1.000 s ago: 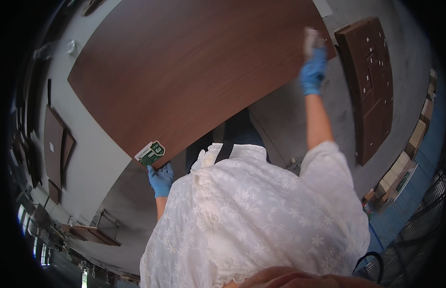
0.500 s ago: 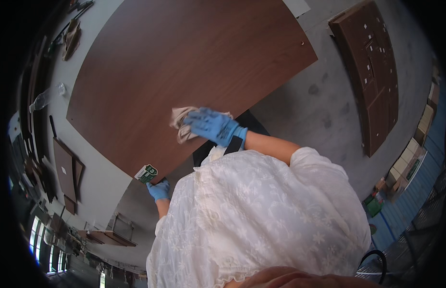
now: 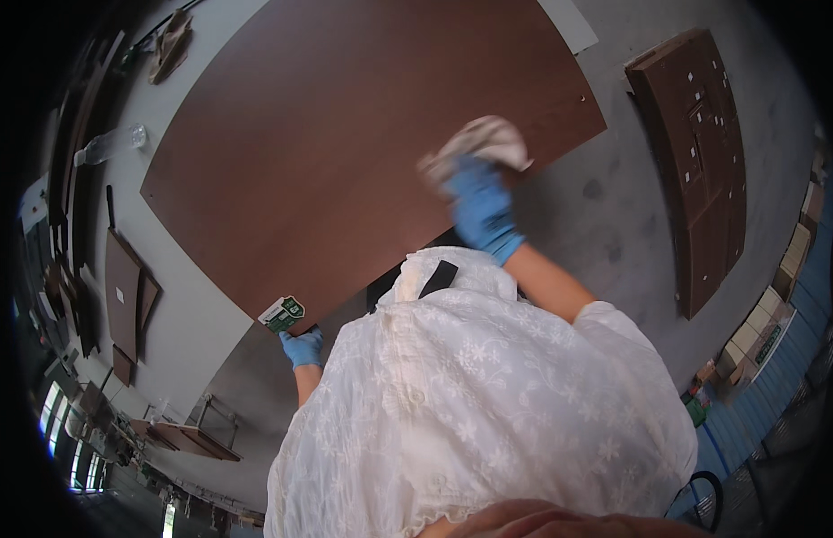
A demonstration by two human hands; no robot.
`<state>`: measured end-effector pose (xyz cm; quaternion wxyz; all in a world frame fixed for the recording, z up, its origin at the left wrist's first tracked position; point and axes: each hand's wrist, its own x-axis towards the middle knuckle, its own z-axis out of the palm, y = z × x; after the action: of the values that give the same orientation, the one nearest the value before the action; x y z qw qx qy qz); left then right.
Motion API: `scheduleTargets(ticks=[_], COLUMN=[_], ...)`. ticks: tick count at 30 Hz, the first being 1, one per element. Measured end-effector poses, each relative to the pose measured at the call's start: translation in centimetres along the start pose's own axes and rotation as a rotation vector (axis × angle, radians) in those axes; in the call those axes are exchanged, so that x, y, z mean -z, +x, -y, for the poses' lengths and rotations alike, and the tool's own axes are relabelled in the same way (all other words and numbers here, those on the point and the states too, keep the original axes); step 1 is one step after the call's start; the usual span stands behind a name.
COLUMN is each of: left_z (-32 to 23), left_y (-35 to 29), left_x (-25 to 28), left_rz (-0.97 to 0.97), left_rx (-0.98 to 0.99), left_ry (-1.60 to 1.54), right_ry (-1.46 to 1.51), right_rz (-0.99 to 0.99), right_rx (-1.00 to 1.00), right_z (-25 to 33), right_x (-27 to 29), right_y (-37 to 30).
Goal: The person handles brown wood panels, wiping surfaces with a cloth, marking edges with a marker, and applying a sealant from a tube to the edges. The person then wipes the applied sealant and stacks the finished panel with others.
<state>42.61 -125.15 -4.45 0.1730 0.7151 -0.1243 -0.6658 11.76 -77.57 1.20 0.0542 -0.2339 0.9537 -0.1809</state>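
Note:
A large dark brown wooden panel (image 3: pixel 345 152) lies flat below me. My right hand (image 3: pixel 479 202), in a blue glove, presses a crumpled white cloth (image 3: pixel 484 139) against the panel near its right edge. My left hand (image 3: pixel 302 347), also in a blue glove, holds a small green and white container (image 3: pixel 282 313) at the panel's near corner. My white lace blouse (image 3: pixel 488 412) fills the lower middle of the view and hides the panel's near edge.
Grey concrete floor (image 3: pixel 614 206) surrounds the panel. A dark brown panel with drilled holes and small fittings (image 3: pixel 699 161) lies at the right. More brown boards (image 3: pixel 125 296) lie at the left. A clear plastic bottle (image 3: pixel 112 143) lies at the upper left.
My right hand swept the cloth from the panel's far right corner back toward me, then out again to the right edge. My left hand stayed at the near corner with the container.

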Motion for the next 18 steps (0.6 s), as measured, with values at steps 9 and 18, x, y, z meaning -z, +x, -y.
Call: scheduleTargets(ticks=[9, 18], left_z=[1.3, 0.8], left_y=[-4.5, -5.6], left_x=[-1.2, -1.3], left_rz=[0.088, 0.075], left_rx=[-0.054, 0.025], left_ry=[-0.013, -0.046], right_ry=[-0.279, -0.173], right_rz=[-0.005, -0.674], right_rx=[1.038, -0.319], right_z=[26.6, -9.3], right_x=[-11.2, 3.5], right_y=[10.9, 21.4])
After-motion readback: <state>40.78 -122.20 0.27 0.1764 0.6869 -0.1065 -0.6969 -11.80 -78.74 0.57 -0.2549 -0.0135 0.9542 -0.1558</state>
